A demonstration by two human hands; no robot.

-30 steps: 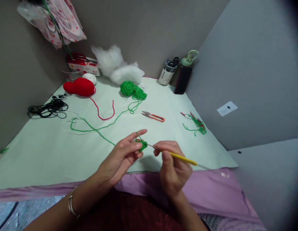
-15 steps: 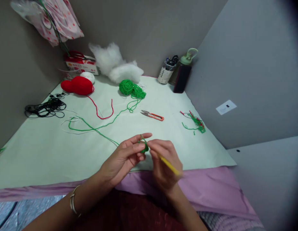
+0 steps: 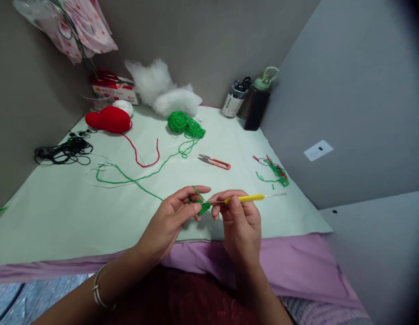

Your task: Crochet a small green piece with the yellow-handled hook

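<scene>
Between thumb and fingers, my left hand pinches a small green crochet piece. Green yarn passes over its raised index finger and trails left across the table. My right hand grips a crochet hook by its yellow handle, held nearly level. One metal end points left and meets the green piece; whether its tip is inside a stitch I cannot tell. The other metal end sticks out to the right. The ball of green yarn lies farther back, with loose loops beside it.
Orange-handled thread snips lie beyond my hands. Green and red yarn scraps are at right. Toward the back left are a red stuffed piece, black cord and white stuffing. A pen cup and a bottle stand at back right.
My right hand has turned, swinging the hook from a downward slant to nearly level. The green piece has tilted slightly in my left hand.
</scene>
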